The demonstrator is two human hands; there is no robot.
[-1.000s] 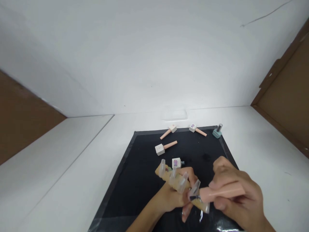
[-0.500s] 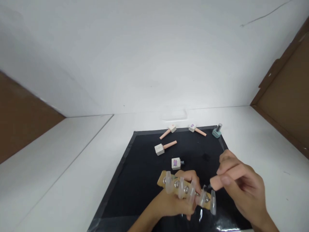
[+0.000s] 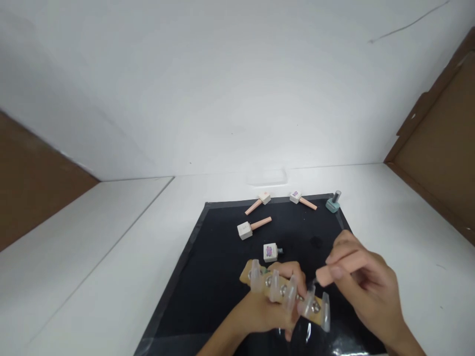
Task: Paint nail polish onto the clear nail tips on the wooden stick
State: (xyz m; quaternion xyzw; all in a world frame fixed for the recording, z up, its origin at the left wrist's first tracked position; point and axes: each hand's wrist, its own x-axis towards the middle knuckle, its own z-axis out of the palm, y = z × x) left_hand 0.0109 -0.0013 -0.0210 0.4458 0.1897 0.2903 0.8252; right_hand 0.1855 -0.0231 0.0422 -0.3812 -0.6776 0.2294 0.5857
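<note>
The left hand (image 3: 265, 311) grips a yellowish strip (image 3: 245, 273) of clear nail tips (image 3: 274, 288) above the black mat (image 3: 206, 282), its grasp partly hidden behind the strip. The right hand (image 3: 374, 299) pinches a peach brush handle (image 3: 330, 273); its bristles, hard to make out from here, perhaps touch the second tip from the right. An uncapped bottle (image 3: 270, 252) lies just beyond.

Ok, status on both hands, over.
Left hand gripping yellow nail stand. Right hand holding peach-handled brush at clear nail tip. Uncapped white bottle lying beyond left hand, not blocking brush.
</note>
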